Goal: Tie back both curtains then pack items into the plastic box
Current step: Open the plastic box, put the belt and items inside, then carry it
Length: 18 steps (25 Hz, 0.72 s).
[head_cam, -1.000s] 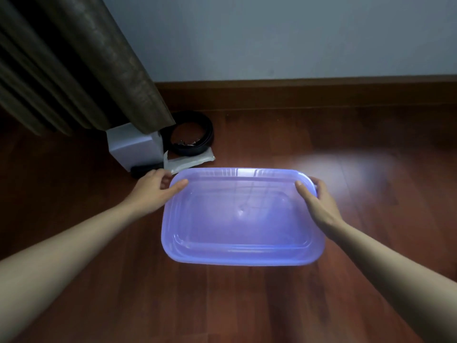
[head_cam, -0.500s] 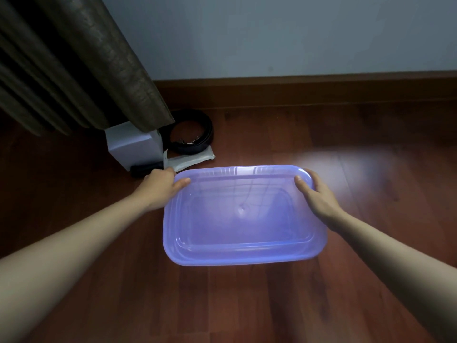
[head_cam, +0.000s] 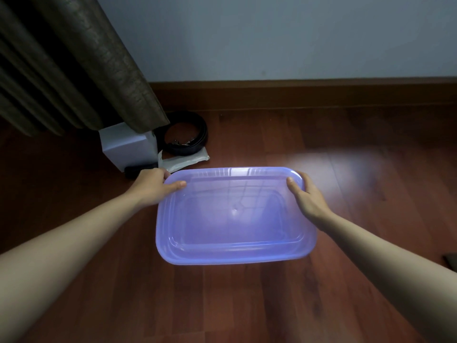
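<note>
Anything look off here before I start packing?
Only one thing: the curtain hem lies over the white box on the floor instead of hanging free. The plastic box is empty and looks intact, gripped by the left hand and right hand; nothing spilled.

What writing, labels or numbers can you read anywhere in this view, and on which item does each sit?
No text can be read in this view.
The white box: its visible faces are plain, with no print showing.
The clear packet: any print is too small and dim to tell.
The plastic box: no label or mark is visible.
The belt: its buckle is too small to show any brand.
</note>
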{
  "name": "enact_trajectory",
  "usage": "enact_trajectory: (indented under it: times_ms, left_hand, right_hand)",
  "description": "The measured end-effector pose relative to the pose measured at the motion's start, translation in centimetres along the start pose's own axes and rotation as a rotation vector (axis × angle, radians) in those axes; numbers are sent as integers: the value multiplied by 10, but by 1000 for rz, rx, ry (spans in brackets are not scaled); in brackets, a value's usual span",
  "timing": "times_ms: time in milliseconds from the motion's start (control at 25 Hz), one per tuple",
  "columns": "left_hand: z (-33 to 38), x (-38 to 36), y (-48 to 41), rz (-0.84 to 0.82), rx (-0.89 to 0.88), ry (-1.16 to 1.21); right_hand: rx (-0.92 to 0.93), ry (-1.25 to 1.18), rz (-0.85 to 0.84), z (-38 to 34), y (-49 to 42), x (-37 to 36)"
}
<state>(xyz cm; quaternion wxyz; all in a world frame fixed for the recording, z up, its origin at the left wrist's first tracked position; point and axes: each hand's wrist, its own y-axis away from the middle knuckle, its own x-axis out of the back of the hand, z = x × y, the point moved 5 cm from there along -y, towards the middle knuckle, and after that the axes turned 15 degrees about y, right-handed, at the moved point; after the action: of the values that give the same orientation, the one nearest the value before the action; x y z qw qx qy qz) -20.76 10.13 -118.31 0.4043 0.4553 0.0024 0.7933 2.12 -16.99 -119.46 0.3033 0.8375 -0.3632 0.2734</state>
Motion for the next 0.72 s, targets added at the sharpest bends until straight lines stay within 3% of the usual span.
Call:
enact_trajectory:
  times_ms: [360,520,640,720]
  left_hand:
    - [14,9,2,15,71,35]
    - [35,27,7,41,12,-23]
    - [73,47,6,157,-159,-40]
    - [94,46,2,264,-238,208]
  right_hand:
    - [-11,6,-3,-1,-1,3]
    - [43,161,87,-12,-8,17]
    - [81,-20,180,-21,-13,49]
    - [32,-212,170,-7,-14,72]
